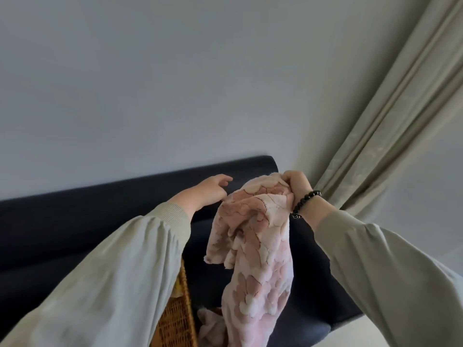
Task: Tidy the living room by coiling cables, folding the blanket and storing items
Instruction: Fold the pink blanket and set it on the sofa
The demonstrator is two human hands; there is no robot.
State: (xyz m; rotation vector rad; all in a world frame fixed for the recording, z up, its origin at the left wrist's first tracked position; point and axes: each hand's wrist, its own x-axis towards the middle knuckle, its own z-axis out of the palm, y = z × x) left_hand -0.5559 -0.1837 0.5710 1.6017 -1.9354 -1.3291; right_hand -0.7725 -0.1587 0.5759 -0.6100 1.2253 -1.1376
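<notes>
1. Backdrop: plain grey wall fills the top of your view, beige curtain hangs in folds down the right side, dark navy sofa runs along the wall below
2. Blanket: pink and cream plush with an embossed flower or cloud pattern, bunched up rather than flat, hanging in a long twisted drape in front of the sofa seat
3. Its top corner is up at sofa-back level; the lower end runs out of the bottom of frame, and a loose fold of it lies on the seat beside the basket
4. Your right hand is fisted tight on the blanket's top edge, knuckles up, black bead bracelet on the wrist
5. Your left hand is relaxed and part open, fingers loosely curled, gripping nothing; it sits just beside the blanket's upper left edge, and I can't tell whether it touches
6. Wicker basket stands on the seat at lower left, mostly hidden under your left sleeve; something yellow shows at its rim, too hidden to identify
7. Edges: sofa back ends just behind your right hand, curtain near that wrist
8. Open room: bare seat cushion right of the blanket out to the sofa's front edge, and a clear stretch of sofa back to the left
</notes>
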